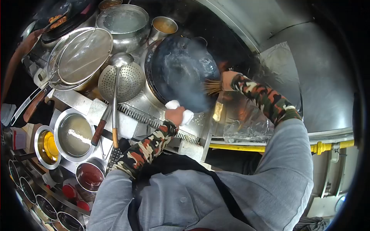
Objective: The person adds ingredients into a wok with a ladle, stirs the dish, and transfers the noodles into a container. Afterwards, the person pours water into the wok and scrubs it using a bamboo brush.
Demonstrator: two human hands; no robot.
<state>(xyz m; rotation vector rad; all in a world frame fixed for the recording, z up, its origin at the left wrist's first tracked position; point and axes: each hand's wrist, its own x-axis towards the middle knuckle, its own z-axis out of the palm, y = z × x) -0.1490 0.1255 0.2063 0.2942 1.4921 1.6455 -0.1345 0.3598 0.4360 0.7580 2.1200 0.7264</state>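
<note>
A dark wok [160, 73] sits on the burner, with steam and wet, glossy liquid inside. My right hand [229, 81] is closed around a bamboo wok brush [212, 87], its bristles at the wok's right side. My left hand [175, 115] grips a folded white cloth [187, 118] at the wok's near rim; fingers and cloth hide that part of the rim. Left of the wok, a perforated skimmer [127, 84] and a ladle [120, 59] lie with their handles toward me. Right of the wok is a small yellowish block [217, 111].
Round mesh strainers [85, 57], a large steaming pot [123, 36] and a smaller pot [164, 26] stand at left and back. Bowls of cloudy liquid [75, 134], yellow oil [49, 145] and red sauce [90, 176] are near left. Foil [250, 127] covers the right side. Another person's arm [24, 48] works far left.
</note>
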